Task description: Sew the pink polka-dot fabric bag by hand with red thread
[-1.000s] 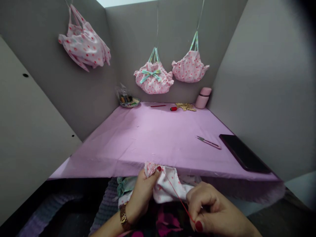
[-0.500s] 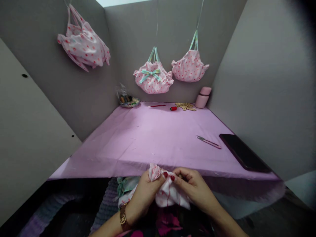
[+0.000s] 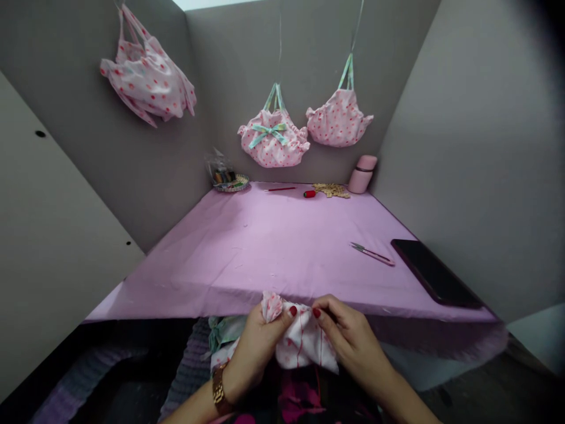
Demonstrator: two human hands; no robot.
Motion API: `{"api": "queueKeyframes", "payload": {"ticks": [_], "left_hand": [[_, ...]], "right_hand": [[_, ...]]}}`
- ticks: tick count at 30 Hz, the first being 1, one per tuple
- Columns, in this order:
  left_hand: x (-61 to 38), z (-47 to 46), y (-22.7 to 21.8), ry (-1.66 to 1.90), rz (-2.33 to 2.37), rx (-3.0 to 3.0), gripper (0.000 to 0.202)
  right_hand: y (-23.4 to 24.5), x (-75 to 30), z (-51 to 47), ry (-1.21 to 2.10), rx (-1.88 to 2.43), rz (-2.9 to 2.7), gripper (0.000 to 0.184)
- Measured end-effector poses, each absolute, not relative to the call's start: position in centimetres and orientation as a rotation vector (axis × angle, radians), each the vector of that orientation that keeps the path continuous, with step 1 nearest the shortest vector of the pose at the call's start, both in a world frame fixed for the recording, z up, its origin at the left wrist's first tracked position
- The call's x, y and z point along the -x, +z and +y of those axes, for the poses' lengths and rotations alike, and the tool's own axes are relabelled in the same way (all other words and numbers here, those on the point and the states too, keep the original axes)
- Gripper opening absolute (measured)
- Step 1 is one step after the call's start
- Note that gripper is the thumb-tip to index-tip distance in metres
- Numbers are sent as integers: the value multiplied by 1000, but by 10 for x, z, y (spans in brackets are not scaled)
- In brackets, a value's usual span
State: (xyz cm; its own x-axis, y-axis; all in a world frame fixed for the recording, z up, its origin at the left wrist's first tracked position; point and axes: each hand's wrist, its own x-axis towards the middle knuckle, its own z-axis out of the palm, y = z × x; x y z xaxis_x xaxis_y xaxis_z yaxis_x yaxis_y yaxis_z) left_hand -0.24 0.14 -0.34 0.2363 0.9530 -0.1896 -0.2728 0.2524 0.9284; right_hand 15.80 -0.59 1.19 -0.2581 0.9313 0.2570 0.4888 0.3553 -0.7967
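- Head view, your hands: your left hand (image 3: pixel 260 344) pinches a bunched corner of the spotted fabric piece (image 3: pixel 304 347) between thumb and fingers; a gold watch band (image 3: pixel 219 390) sits on that wrist; your right hand (image 3: pixel 348 338) meets it from the other side, fingertips pressed together on the cloth's upper edge; whether they also hold a needle, you cannot tell.
- Head view, the cloth: the fabric piece is soft white-pink cotton with small red dots, crumpled and gathered at the top; it hangs just below the near edge of the table (image 3: pixel 185 277), between your two hands; a thin red thread (image 3: pixel 300 341) runs down its face.
- Head view, the table: it wears a smooth lilac cloth with faint creases; thread snips (image 3: pixel 372 254) lie to the right, near a flat black tablet (image 3: pixel 435 274); both are well apart from your hands.
- Head view, the far edge: a small woven basket (image 3: pixel 230 184) of notions under crinkled clear wrap, a red pencil (image 3: pixel 280 189), a red spool (image 3: pixel 309 193), a tan lacy mat (image 3: pixel 332 190) and a round pink jar (image 3: pixel 362 174) line the back.
- Head view, the walls: matte grey panels (image 3: pixel 463 135) enclose the table; three puffy spotted bags hang from them, one at the left (image 3: pixel 148 88), one with a mint bow (image 3: pixel 273 138), one beside it (image 3: pixel 339 121).
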Motion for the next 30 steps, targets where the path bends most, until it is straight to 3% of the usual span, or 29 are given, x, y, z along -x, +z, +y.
{"api": "queueKeyframes", "payload": {"ticks": [30], "left_hand": [[4, 0, -6, 996, 958, -1008, 21]], "right_hand": [[11, -158, -6, 821, 1288, -1918, 24]]}}
